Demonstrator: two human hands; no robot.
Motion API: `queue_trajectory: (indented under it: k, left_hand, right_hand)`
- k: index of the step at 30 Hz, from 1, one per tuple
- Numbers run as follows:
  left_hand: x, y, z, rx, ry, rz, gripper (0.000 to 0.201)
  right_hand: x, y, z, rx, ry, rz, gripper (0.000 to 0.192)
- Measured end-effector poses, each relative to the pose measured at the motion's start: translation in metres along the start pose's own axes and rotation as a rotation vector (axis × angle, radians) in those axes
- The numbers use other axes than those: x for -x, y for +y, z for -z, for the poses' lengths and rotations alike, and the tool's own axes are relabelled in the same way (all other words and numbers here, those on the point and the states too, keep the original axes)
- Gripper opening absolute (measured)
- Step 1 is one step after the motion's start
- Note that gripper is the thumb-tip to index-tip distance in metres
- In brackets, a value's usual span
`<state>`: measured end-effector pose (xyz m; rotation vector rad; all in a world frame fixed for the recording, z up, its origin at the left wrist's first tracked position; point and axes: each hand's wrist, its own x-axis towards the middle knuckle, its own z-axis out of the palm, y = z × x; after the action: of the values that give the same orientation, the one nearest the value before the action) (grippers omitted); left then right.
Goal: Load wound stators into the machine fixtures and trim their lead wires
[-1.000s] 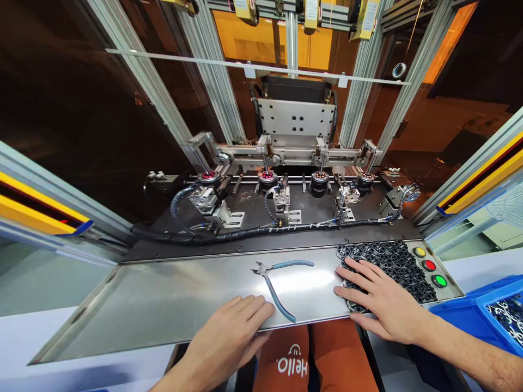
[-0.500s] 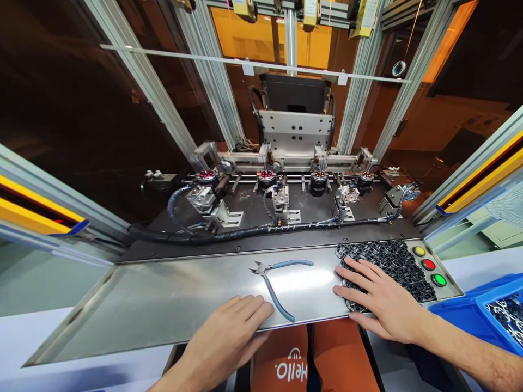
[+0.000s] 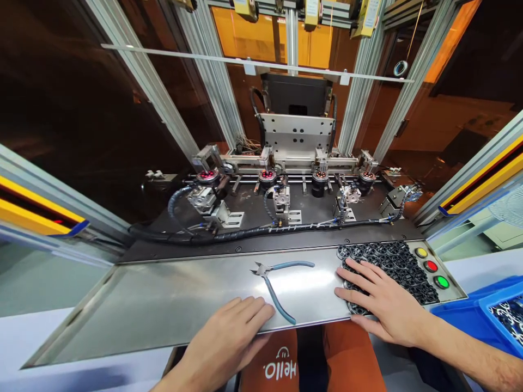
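Head view, one entry per item:

- Left hand [image 3: 229, 340]: lies palm down on the near edge of the steel table [image 3: 163, 299], fingers [image 3: 255, 310] loosely spread and flat, gripping nothing; it looks parked there as a rest.
- Right hand [image 3: 382, 299]: flat on the near part of the black ring parts [image 3: 392, 258], fingers splayed wide and holding nothing, seemingly pressing the rings down so they stay in a layer.
- Black ring parts: a dense patch at the table's right end, just beside the hand's reach and next to the buttons.
- Blue-handled cutters [image 3: 278, 283]: lie open on the table between the two hands, the lower handle tip just beside the left fingertips, touched by neither.
- Yellow, red and green buttons [image 3: 431, 267]: in a row at the far right of the table.
- Blue bin [image 3: 502, 316]: at the right edge, holding more dark parts.
- Machine fixture [image 3: 286, 185]: four round stations in a row behind the table, well apart from both hands
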<state>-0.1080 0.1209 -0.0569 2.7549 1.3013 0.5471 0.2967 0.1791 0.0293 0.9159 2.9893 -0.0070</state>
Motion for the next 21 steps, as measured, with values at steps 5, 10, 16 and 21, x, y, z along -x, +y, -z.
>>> queue_trajectory:
  k: [5, 10, 16, 21]
  left_hand:
    - [0.0022, -0.0021, -0.0018, 0.017, -0.005, 0.003, 0.043]
    - [0.0019, -0.0012, 0.0011, 0.027, 0.000, 0.019, 0.043]
    - [0.0027, 0.0002, -0.0013, 0.024, -0.005, 0.012, 0.042]
    - [0.0008, -0.0004, -0.0004, 0.011, 0.024, -0.018, 0.042]
  right_hand:
    - [-0.0010, 0.0001, 0.0022, 0.029, -0.007, 0.014, 0.055]
    - [-0.0010, 0.0003, 0.0019, 0.019, 0.005, 0.017, 0.054]
    - [0.0008, 0.0006, -0.0005, 0.014, 0.009, 0.010, 0.056]
    - [0.0000, 0.0010, 0.0010, 0.056, -0.009, 0.035, 0.055]
